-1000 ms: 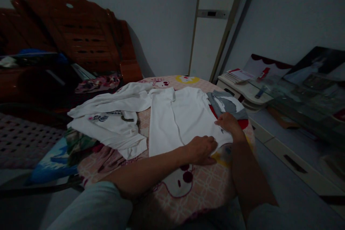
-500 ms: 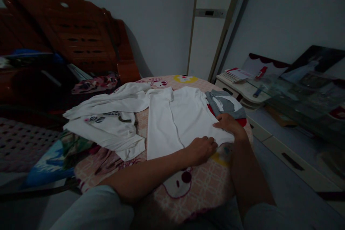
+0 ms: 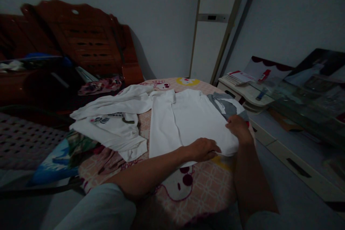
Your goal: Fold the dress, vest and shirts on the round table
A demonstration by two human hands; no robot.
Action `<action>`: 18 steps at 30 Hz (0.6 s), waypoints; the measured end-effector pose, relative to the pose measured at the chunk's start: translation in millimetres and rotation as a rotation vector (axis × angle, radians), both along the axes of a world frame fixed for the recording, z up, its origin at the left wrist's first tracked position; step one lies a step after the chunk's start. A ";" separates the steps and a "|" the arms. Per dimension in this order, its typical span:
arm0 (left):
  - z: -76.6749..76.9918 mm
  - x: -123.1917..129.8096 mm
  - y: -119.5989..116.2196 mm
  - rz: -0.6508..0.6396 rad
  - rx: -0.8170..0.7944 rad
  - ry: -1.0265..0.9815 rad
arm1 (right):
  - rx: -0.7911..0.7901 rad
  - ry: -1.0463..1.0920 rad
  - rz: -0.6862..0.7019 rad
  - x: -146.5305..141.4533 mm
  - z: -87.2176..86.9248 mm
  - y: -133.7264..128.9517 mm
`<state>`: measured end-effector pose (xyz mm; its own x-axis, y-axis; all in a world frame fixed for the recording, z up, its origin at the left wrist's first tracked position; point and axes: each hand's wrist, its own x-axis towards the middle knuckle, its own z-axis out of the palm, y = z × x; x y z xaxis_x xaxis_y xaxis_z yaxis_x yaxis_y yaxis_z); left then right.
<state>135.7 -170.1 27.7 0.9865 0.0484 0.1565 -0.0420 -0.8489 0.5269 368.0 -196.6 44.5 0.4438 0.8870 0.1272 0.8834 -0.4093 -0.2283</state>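
A white garment (image 3: 188,115) lies spread over the middle of a round table with a pink patterned cloth (image 3: 207,187). Near its front edge, my left hand (image 3: 202,149) is closed on the fabric, its forearm crossing the lower part. My right hand (image 3: 237,126) pinches the garment's right edge, beside a folded grey and white garment (image 3: 229,105). On the left of the table rests a white long-sleeved top (image 3: 115,129) with a dark print, its sleeves folded over it.
Behind on the left stands a carved wooden chair (image 3: 88,43) with clothes on it. A tall white cabinet-like unit (image 3: 208,43) stands at the back. To the right are a glass-topped stand (image 3: 296,97) and papers (image 3: 239,78).
My right hand has moved right and slightly down, drawing the garment's right edge outward over the red cloth. My left hand shifted slightly. The view has tilted a little.
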 end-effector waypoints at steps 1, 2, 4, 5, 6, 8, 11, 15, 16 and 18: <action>0.4 0.1 1.6 -0.032 -0.036 -0.010 | -0.041 -0.008 -0.017 0.7 -0.8 -0.1; 0.3 0.3 3.9 -0.050 -0.072 -0.033 | -0.081 -0.012 -0.030 1.1 -1.4 0.2; -1.7 0.4 9.6 -0.011 -0.091 -0.094 | -0.125 -0.016 -0.038 1.2 -1.6 1.5; -3.9 0.3 12.3 0.034 -0.058 -0.117 | -0.135 -0.015 -0.043 0.9 -1.3 2.2; -6.8 0.0 14.5 0.074 -0.002 -0.124 | -0.149 -0.013 -0.051 0.5 -0.9 2.9; -13.7 -0.9 16.6 0.101 0.134 -0.086 | -0.169 -0.005 -0.067 -0.8 0.4 3.9; -22.0 -2.6 14.6 0.059 0.258 0.012 | -0.167 0.027 -0.046 -4.3 3.6 4.1; -22.3 -3.0 14.9 0.017 0.218 0.002 | -0.158 0.149 0.101 -11.3 13.4 2.3; -20.6 -2.8 17.1 0.015 0.168 -0.026 | -0.151 0.210 0.139 -13.7 16.5 1.5; -15.3 -2.8 24.6 0.085 0.023 -0.103 | -0.115 0.373 0.204 -20.2 21.5 0.1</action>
<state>132.8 -145.5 12.4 0.9576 0.1266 0.2588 -0.0221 -0.8634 0.5040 347.7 -196.5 65.9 0.2545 0.9604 -0.1133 0.8146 -0.2760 -0.5102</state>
